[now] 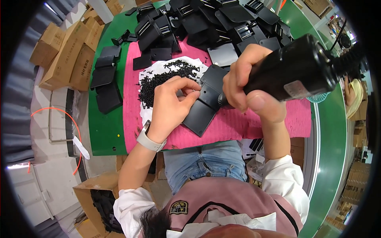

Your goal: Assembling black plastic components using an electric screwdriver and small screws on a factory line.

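My right hand is wrapped round a thick black electric screwdriver with a cable at its back end. The driver's tip points down at the right edge of a black hinged plate, lying at a slant in front of me. Over the plate's left edge, my left hand pinches thumb and forefinger together. Whatever is between those fingertips is too small to make out. Beside and beyond the left hand, many small black screws lie heaped on a white sheet.
A pink foam mat covers part of the green table. Black plates and brackets pile up at the back, with several more plates at the left. Cardboard boxes stand beyond the left edge; an open carton sits below.
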Action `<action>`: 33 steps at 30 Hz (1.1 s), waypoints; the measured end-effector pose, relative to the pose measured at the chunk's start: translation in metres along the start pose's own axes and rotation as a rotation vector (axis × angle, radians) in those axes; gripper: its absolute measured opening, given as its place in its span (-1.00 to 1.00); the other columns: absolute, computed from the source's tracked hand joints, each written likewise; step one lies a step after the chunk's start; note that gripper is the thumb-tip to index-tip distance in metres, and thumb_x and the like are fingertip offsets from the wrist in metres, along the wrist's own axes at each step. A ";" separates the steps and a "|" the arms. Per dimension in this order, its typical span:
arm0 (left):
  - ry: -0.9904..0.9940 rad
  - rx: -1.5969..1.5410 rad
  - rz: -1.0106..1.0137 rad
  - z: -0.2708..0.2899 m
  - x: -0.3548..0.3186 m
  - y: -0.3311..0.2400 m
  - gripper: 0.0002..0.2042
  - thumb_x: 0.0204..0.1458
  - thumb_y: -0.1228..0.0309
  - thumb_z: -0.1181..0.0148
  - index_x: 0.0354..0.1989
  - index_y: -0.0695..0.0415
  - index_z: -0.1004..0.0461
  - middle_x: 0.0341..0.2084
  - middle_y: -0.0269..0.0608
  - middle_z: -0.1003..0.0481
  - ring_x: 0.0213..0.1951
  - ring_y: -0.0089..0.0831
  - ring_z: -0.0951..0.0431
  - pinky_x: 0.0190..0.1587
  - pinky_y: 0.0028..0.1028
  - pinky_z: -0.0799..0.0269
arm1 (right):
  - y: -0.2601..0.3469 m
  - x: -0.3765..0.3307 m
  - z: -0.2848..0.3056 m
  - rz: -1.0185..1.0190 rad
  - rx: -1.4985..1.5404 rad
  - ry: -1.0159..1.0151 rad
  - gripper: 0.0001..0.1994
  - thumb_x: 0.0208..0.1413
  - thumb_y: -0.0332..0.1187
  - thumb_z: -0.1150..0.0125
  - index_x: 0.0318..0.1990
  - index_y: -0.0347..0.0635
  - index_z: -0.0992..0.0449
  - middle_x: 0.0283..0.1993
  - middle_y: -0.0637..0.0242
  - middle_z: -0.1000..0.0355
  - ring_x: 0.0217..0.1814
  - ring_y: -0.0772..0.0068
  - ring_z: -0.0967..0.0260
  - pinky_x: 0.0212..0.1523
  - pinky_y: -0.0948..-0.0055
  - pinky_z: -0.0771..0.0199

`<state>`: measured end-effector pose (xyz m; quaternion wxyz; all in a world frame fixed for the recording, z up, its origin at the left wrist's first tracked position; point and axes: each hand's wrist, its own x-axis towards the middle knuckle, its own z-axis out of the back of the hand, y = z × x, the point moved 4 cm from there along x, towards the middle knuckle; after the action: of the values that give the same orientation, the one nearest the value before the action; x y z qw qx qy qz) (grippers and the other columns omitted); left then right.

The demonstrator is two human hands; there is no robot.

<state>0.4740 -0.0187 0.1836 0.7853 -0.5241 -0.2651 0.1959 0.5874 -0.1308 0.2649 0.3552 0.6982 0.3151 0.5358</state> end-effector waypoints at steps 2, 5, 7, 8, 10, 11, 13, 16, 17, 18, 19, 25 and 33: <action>-0.006 0.030 -0.030 0.002 -0.002 -0.001 -0.87 -0.17 0.66 -0.22 -0.38 0.31 -0.56 -0.51 -0.19 -0.47 -0.49 -0.54 -0.49 -0.44 -0.59 -0.47 | 0.001 -0.002 -0.004 0.015 -0.061 -0.030 -0.58 -0.08 -0.19 -0.36 -0.34 -0.23 -0.21 -0.67 0.37 -0.22 -0.74 0.59 -0.12 -0.72 0.59 -0.11; -0.033 0.090 -0.042 0.004 -0.003 0.000 -0.89 -0.16 0.56 -0.30 -0.41 0.26 -0.58 -0.54 -0.24 -0.53 -0.46 -0.54 -0.51 -0.39 -0.57 -0.39 | 0.008 0.001 0.002 0.028 0.058 -0.029 -0.60 -0.11 -0.23 -0.36 -0.30 -0.27 -0.27 -0.60 0.36 -0.26 -0.67 0.59 -0.18 -0.64 0.60 -0.18; -0.075 0.090 -0.051 0.005 -0.005 -0.001 -0.91 -0.15 0.56 -0.31 -0.43 0.27 -0.57 -0.54 -0.26 -0.53 -0.48 -0.56 -0.50 -0.40 -0.59 -0.38 | 0.007 0.000 0.010 0.080 0.370 0.043 -0.58 -0.07 -0.25 -0.33 -0.20 -0.29 -0.26 -0.59 0.34 -0.28 -0.68 0.58 -0.19 -0.63 0.59 -0.22; -0.096 0.091 -0.057 0.008 -0.004 -0.002 -0.92 -0.14 0.56 -0.30 -0.44 0.28 -0.56 -0.55 -0.26 -0.53 -0.49 -0.57 -0.50 -0.41 -0.59 -0.37 | 0.014 0.001 0.015 0.150 0.302 0.037 -0.56 0.01 -0.13 -0.25 -0.15 -0.25 -0.23 -0.63 0.35 -0.25 -0.73 0.56 -0.14 -0.63 0.55 -0.20; -0.146 0.073 -0.077 0.018 -0.002 -0.003 -0.92 -0.12 0.55 -0.31 -0.48 0.30 -0.54 -0.57 -0.28 -0.52 -0.50 -0.62 -0.48 -0.43 -0.61 -0.35 | 0.024 0.000 0.022 0.270 0.305 -0.036 -0.55 0.07 0.00 -0.15 -0.14 -0.19 -0.26 -0.63 0.38 -0.25 -0.74 0.54 -0.15 -0.59 0.49 -0.23; -0.121 0.017 -0.080 0.018 -0.002 -0.003 -0.90 -0.07 0.52 -0.31 -0.48 0.30 -0.53 -0.58 -0.32 -0.51 -0.49 -0.65 -0.46 -0.43 -0.63 -0.33 | 0.026 0.000 0.024 0.305 0.331 -0.056 -0.54 0.09 0.05 -0.11 -0.13 -0.16 -0.27 -0.63 0.39 -0.24 -0.73 0.54 -0.15 -0.56 0.47 -0.25; -0.038 -0.201 -0.015 0.012 -0.004 -0.003 -0.89 -0.07 0.50 -0.33 -0.47 0.29 -0.54 -0.58 -0.33 -0.51 -0.50 -0.66 -0.45 -0.43 -0.63 -0.34 | 0.028 -0.001 0.029 0.356 0.380 -0.086 -0.52 0.11 0.13 -0.04 -0.12 -0.12 -0.30 -0.63 0.40 -0.24 -0.72 0.53 -0.17 -0.50 0.42 -0.28; 0.085 -0.398 0.033 0.005 -0.008 -0.001 -0.86 -0.03 0.45 -0.33 -0.43 0.27 -0.54 -0.55 -0.36 -0.52 -0.46 -0.68 -0.47 -0.38 -0.64 -0.39 | 0.022 -0.003 0.030 0.387 0.435 -0.136 -0.52 0.12 0.14 -0.03 -0.11 -0.12 -0.30 -0.62 0.40 -0.24 -0.71 0.52 -0.18 -0.47 0.40 -0.29; 0.078 -0.385 -0.005 0.003 -0.009 -0.004 -0.86 -0.03 0.46 -0.33 -0.44 0.27 -0.53 -0.54 -0.36 -0.52 -0.44 -0.67 -0.48 -0.36 -0.64 -0.40 | 0.019 -0.003 0.030 0.389 0.442 -0.136 -0.52 0.12 0.14 -0.03 -0.11 -0.12 -0.30 -0.62 0.40 -0.24 -0.71 0.52 -0.18 -0.47 0.40 -0.29; 0.081 -0.377 -0.045 0.001 -0.008 -0.008 -0.86 -0.04 0.46 -0.34 -0.45 0.27 -0.52 -0.53 -0.36 -0.52 -0.43 -0.67 -0.48 -0.33 -0.64 -0.41 | 0.019 -0.004 0.030 0.389 0.451 -0.139 -0.52 0.12 0.14 -0.02 -0.11 -0.12 -0.30 -0.62 0.40 -0.24 -0.70 0.52 -0.18 -0.46 0.40 -0.29; 0.100 -0.380 -0.055 0.000 -0.008 -0.009 -0.87 -0.04 0.48 -0.33 -0.44 0.27 -0.52 -0.51 -0.35 -0.52 -0.43 -0.67 -0.49 -0.33 -0.64 -0.42 | 0.020 -0.005 0.031 0.388 0.461 -0.142 -0.51 0.13 0.14 -0.02 -0.11 -0.12 -0.30 -0.62 0.40 -0.24 -0.70 0.52 -0.18 -0.46 0.40 -0.29; 0.155 -0.438 -0.008 0.000 -0.009 -0.004 -0.88 -0.02 0.48 -0.31 -0.44 0.30 -0.54 -0.54 -0.29 -0.54 -0.45 -0.64 -0.50 -0.36 -0.65 -0.42 | 0.014 -0.005 0.031 0.362 0.468 -0.081 -0.50 0.13 0.16 0.00 -0.10 -0.11 -0.30 -0.61 0.42 -0.24 -0.70 0.54 -0.17 -0.45 0.39 -0.29; 0.184 -0.468 -0.012 -0.001 -0.008 0.001 -0.82 0.04 0.43 -0.26 -0.44 0.33 -0.56 -0.56 -0.25 -0.54 -0.51 -0.63 -0.47 -0.42 -0.64 -0.41 | 0.017 0.002 0.024 0.302 0.427 -0.072 -0.53 0.16 0.14 0.07 -0.09 -0.10 -0.30 -0.60 0.43 -0.23 -0.70 0.54 -0.16 -0.44 0.39 -0.26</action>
<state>0.4683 -0.0237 0.1812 0.6646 -0.7056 -0.2338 0.0759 0.6125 -0.1424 0.2757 0.1269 0.8150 0.3005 0.4790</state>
